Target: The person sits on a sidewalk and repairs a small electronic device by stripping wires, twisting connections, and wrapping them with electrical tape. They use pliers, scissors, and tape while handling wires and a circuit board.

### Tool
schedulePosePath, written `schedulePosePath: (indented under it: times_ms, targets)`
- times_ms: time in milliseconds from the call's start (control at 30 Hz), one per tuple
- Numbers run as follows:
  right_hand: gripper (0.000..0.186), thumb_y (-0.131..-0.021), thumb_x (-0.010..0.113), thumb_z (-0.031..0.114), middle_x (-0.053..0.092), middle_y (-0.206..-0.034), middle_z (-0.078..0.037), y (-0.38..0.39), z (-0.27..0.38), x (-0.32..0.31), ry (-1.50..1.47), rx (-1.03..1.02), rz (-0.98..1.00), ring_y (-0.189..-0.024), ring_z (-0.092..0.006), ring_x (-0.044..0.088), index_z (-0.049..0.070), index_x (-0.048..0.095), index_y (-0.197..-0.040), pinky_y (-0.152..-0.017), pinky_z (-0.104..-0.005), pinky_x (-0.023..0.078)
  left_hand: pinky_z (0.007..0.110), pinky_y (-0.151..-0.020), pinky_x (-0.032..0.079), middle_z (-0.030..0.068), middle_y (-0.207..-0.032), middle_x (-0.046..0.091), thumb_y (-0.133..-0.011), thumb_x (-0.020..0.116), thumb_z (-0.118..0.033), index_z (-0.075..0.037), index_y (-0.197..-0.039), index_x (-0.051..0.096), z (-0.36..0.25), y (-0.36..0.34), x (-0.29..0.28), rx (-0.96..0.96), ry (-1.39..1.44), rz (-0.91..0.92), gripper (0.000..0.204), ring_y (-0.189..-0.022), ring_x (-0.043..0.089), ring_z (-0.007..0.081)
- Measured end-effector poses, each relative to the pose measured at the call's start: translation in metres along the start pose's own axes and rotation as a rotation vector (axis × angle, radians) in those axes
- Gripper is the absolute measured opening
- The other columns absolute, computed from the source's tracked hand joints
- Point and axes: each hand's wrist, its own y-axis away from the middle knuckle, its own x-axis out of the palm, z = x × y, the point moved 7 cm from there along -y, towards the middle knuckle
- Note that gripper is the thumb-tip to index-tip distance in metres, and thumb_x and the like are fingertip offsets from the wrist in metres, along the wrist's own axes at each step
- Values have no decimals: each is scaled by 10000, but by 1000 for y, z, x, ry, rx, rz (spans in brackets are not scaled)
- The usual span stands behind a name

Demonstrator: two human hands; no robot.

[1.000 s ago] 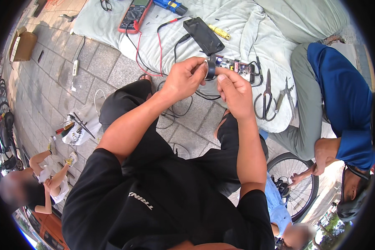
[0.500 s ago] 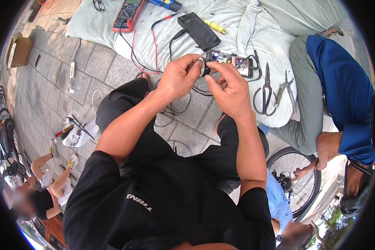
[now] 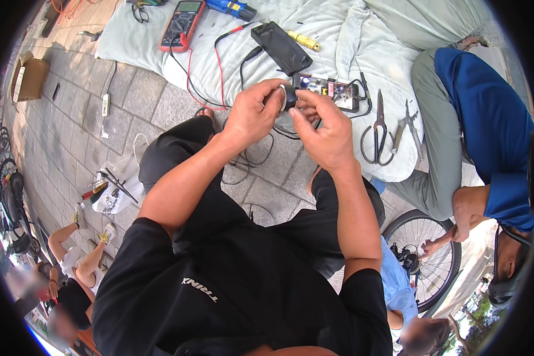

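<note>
My left hand (image 3: 256, 110) pinches a small roll of black tape (image 3: 289, 97) with a pale rim between thumb and fingers. At the roll's right side is my right hand (image 3: 323, 121), its thumb and forefinger at the edge and the other fingers curled. Just beyond the hands lies an opened casing with a circuit board (image 3: 331, 88), partly covered by my right fingers. A black rectangular case (image 3: 280, 47) rests behind it, with a black cable plugged in at its left. Beside that case is a yellow-handled tool (image 3: 304, 40).
A red multimeter (image 3: 182, 25) with red and black leads lies on the pale cloth (image 3: 231, 68). Scissors (image 3: 380, 133) and pliers (image 3: 407, 127) are at right, near a person in blue (image 3: 486, 113). A bicycle wheel (image 3: 424, 255) stands lower right. Cables hang below my hands.
My right fingers have shifted slightly around the tape roll, which now shows more of its black side. The view has moved a little. A second person shows at lower left.
</note>
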Motion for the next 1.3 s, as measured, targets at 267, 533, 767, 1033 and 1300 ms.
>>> schedulePosePath:
  times_ms: [267,533,767,1033,1300]
  targets:
    - [209,-871,772,12,742,-918,-118,0,17,-7,177,-246,3,-777,-243,737,14,740,-1078,-674,-332,573,304,-684,521,96,-901,686,-1038,592,-59,17,-1213,695,2,1,0,76,-55,7,218,-736,623,128]
    - [140,-867,779,48,699,-833,-96,1,18,-9,297,-354,-6,-689,-287,687,37,725,-996,-605,-375,543,300,-676,524,66,-855,686,-1061,561,-154,2,-1257,692,2,1,2,-105,-61,172,282,-747,647,126]
    - [123,-907,753,77,703,-860,-104,1,12,-17,191,-142,41,-701,-268,698,44,715,-1019,-621,-360,548,305,-650,510,61,-851,645,-1076,540,-284,41,-1380,603,-8,10,3,-243,79,372,449,-760,613,103]
    - [136,-924,746,109,728,-928,-103,1,7,-23,157,-74,23,-759,-251,728,40,729,-1039,-670,-351,568,356,-731,503,92,-905,597,-1074,623,-270,-1,-1164,615,-5,9,9,118,-34,342,284,-778,600,209]
    - [139,-919,745,99,735,-947,-110,2,3,-22,203,-58,30,-802,-259,733,29,743,-1039,-710,-346,571,389,-800,524,115,-993,586,-1038,651,-180,-47,-1088,664,-28,13,7,378,-415,283,143,-883,628,313]
